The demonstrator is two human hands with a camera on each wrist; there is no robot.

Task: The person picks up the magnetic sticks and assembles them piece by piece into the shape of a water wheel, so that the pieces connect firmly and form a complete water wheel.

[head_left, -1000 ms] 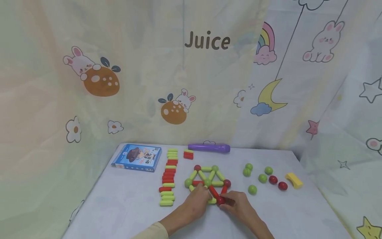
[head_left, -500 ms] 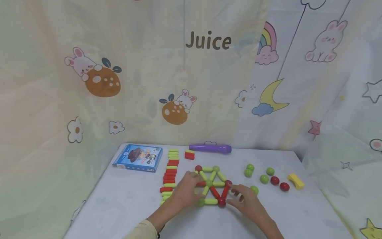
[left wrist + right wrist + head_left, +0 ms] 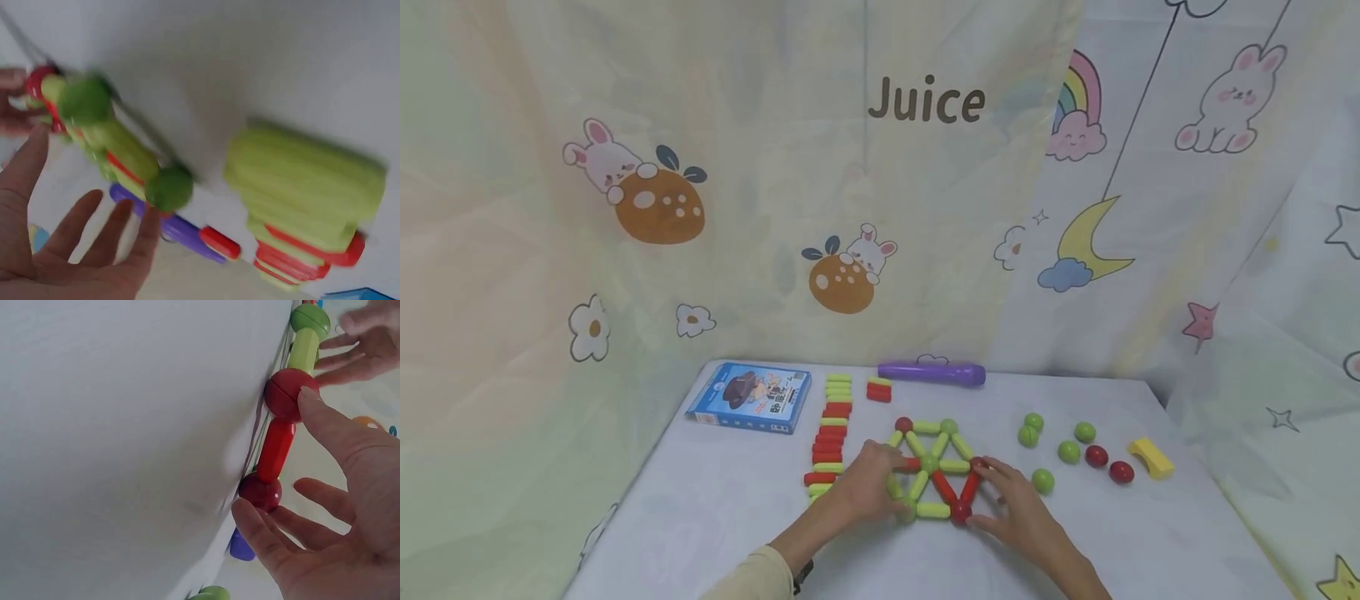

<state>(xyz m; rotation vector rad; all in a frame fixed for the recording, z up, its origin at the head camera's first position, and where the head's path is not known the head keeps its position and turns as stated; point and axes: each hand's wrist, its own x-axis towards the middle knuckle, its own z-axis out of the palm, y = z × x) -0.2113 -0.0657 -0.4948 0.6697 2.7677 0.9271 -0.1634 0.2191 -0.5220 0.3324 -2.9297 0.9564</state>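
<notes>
A flat hexagon of magnetic sticks and balls (image 3: 930, 463) lies mid-table, its spokes meeting at a green centre ball. My left hand (image 3: 867, 483) is at the hexagon's left side, partly hiding the left green ball and nearby sticks. Its fingers spread along that edge in the left wrist view, thumb towards the front-left green ball (image 3: 85, 101). At the other side my right hand (image 3: 1022, 517) has its thumb on the front red ball (image 3: 291, 395) and its index fingertip at the right red ball (image 3: 260, 491). Its fingers are extended and spread, spanning the red stick (image 3: 276, 450) between these balls.
A column of loose yellow-green and red sticks (image 3: 831, 433) runs left of the hexagon, partly behind my left arm. Farther back are a blue box (image 3: 751, 397), a short stick stack (image 3: 878, 390) and a purple microphone-shaped object (image 3: 931, 373). Loose balls (image 3: 1069, 452) and a yellow arch block (image 3: 1152, 458) lie right.
My left hand has moved from the hexagon's front to its left side, uncovering the front sticks and green ball. My right hand has spread from the front red ball to span both red balls.
</notes>
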